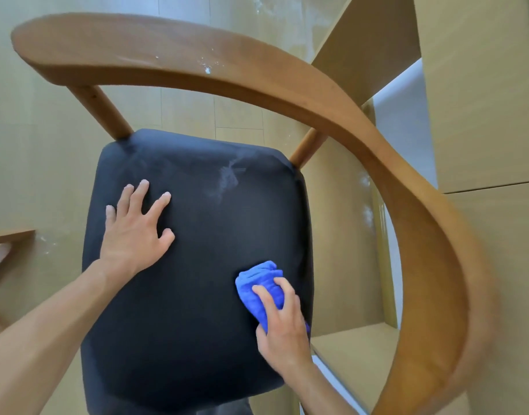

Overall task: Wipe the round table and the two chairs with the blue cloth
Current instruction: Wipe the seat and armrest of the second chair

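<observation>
Fingers of the left hand splayed flat on the seat; right hand's curled — grasping the blue cloth.

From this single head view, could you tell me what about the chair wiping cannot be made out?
- Round table: a wooden edge at the left border is cut off, so it cannot be identified.
- Second chair: not identifiable in the frame.
- Seat front edge: cut off at the bottom.
- Blue cloth: its lower part is hidden under the right hand.
- Seat under the left hand: covered.
- Backrest, right side: motion-blurred.
</observation>
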Motion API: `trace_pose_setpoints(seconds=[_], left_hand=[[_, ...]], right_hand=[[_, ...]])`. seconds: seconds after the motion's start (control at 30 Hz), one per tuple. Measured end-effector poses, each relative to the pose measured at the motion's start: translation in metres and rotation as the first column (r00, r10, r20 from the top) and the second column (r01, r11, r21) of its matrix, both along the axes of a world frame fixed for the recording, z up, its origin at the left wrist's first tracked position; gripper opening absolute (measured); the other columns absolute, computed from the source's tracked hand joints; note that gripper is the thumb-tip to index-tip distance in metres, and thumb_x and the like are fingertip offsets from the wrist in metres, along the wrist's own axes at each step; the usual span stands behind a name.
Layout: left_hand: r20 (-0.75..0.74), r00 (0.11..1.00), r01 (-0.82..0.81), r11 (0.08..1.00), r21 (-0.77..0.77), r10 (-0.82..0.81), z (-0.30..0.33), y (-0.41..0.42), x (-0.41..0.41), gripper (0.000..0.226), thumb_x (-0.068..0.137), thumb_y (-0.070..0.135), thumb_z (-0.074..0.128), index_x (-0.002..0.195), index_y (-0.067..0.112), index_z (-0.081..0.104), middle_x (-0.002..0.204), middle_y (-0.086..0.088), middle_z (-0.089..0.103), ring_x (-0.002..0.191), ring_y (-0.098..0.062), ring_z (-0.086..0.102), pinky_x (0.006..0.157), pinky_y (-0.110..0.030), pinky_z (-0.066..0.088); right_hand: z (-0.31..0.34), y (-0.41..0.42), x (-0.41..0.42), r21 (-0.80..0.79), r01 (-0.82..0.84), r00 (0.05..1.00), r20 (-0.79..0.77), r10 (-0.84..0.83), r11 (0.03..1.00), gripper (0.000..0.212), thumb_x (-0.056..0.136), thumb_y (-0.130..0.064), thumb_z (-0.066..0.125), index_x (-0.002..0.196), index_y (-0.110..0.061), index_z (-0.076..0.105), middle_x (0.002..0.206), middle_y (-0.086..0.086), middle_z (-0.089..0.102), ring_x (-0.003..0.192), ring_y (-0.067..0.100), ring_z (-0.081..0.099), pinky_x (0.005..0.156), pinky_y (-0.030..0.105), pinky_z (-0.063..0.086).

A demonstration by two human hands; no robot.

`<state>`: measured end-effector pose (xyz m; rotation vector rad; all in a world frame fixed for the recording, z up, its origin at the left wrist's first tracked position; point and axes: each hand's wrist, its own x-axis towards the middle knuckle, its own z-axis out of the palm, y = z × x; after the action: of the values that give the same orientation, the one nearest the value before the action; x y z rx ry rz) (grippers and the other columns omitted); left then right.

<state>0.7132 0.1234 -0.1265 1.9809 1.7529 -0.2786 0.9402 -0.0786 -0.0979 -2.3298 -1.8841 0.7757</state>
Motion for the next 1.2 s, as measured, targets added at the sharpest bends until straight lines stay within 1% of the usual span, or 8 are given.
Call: trace_pose_setpoints(seconds=[0.13, 0.3, 0.57, 0.73, 0.9, 1.0, 1.1, 1.2], left_hand=[[-0.003, 1.0, 0.02, 0.999, -0.042, -0.021, 0.005, 0.002, -0.001, 0.068, 0.09, 0.035, 0.055, 0.15, 0.031, 0.024, 0.161, -0.005, -0.002, 0.146, -0.024, -0.007, 0.115, -0.054, 0.012], [-0.006, 1.0, 0.029, 0.999, -0.032, -0.029, 0.002, 0.001, -0.003, 0.068, 0.09, 0.037, 0.054, 0.15, 0.032, 0.023, 0.161, -0.004, -0.003, 0.146, -0.024, -0.009, 0.115, -0.053, 0.011], [0.0, 1.0, 0.01, 0.999, 0.036, -0.01, -0.01, -0.006, -0.002, 0.068, 0.087, 0.039, 0.055, 0.149, 0.032, 0.026, 0.16, -0.003, 0.0, 0.146, -0.023, -0.008, 0.116, -0.053, 0.009], [-0.007, 1.0, 0.017, 0.999, 0.039, -0.017, -0.009, -0.005, -0.001, 0.068, 0.087, 0.039, 0.054, 0.149, 0.032, 0.025, 0.16, -0.003, 0.0, 0.145, -0.023, -0.008, 0.116, -0.053, 0.008], [0.001, 1.0, 0.027, 1.0, 0.001, -0.027, -0.002, 0.0, -0.003, 0.068, 0.088, 0.038, 0.055, 0.149, 0.031, 0.025, 0.16, -0.004, 0.0, 0.146, -0.023, -0.007, 0.115, -0.054, 0.011], [-0.015, 0.999, 0.032, 0.999, -0.031, -0.032, -0.001, 0.001, -0.002, 0.068, 0.09, 0.038, 0.054, 0.15, 0.032, 0.023, 0.16, -0.004, -0.004, 0.146, -0.023, -0.01, 0.115, -0.054, 0.01], [-0.015, 0.999, 0.038, 0.999, -0.035, -0.038, 0.0, 0.002, -0.003, 0.068, 0.09, 0.037, 0.053, 0.15, 0.032, 0.022, 0.16, -0.004, -0.005, 0.146, -0.024, -0.01, 0.115, -0.054, 0.011], [-0.021, 0.999, 0.038, 0.999, -0.023, -0.038, -0.001, 0.002, -0.004, 0.069, 0.09, 0.039, 0.053, 0.15, 0.032, 0.021, 0.16, -0.003, -0.006, 0.146, -0.024, -0.01, 0.115, -0.053, 0.012]], right_hand=[[-0.001, 0.013, -0.005, -0.067, 0.309, 0.951, 0.029, -0.308, 0.949, 0.066, 0.073, -0.029, 0.074, 0.133, -0.033, 0.045, 0.145, 0.005, 0.03, 0.118, 0.028, 0.046, 0.092, 0.039, 0.049], [-0.003, 0.031, -0.018, -0.032, 0.529, 0.842, -0.106, -0.529, 0.848, 0.071, 0.077, -0.003, 0.058, 0.135, -0.039, 0.038, 0.139, -0.007, 0.026, 0.117, 0.022, 0.046, 0.086, 0.028, 0.044], [-0.015, 0.183, 0.092, 0.058, 0.378, 0.918, -0.154, -0.365, 0.924, 0.065, 0.083, -0.007, 0.052, 0.142, -0.031, 0.039, 0.148, -0.007, 0.034, 0.127, 0.022, 0.041, 0.102, 0.028, 0.034], [-0.025, 0.141, 0.086, 0.052, 0.428, 0.887, -0.214, -0.408, 0.902, 0.066, 0.08, -0.004, 0.052, 0.14, -0.029, 0.041, 0.147, -0.008, 0.035, 0.128, 0.019, 0.043, 0.105, 0.033, 0.038], [-0.015, 0.04, 0.054, -0.072, 0.663, 0.723, -0.2, -0.662, 0.746, 0.067, 0.079, 0.001, 0.056, 0.138, -0.026, 0.041, 0.139, -0.003, 0.043, 0.125, 0.02, 0.046, 0.105, 0.039, 0.041], [-0.007, -0.015, 0.033, -0.248, 0.823, 0.485, -0.159, -0.86, 0.511, 0.063, 0.077, 0.001, 0.05, 0.133, -0.026, 0.041, 0.13, 0.006, 0.055, 0.116, 0.025, 0.054, 0.101, 0.045, 0.044], [-0.002, -0.02, 0.018, -0.267, 0.921, 0.279, -0.063, -0.958, 0.285, 0.059, 0.078, -0.001, 0.05, 0.131, -0.024, 0.041, 0.127, 0.009, 0.055, 0.105, 0.029, 0.058, 0.092, 0.042, 0.048], [0.001, 0.005, 0.01, -0.202, 0.943, 0.265, -0.029, -0.964, 0.265, 0.062, 0.082, -0.003, 0.054, 0.138, -0.026, 0.039, 0.136, 0.01, 0.043, 0.107, 0.034, 0.055, 0.09, 0.041, 0.047]])
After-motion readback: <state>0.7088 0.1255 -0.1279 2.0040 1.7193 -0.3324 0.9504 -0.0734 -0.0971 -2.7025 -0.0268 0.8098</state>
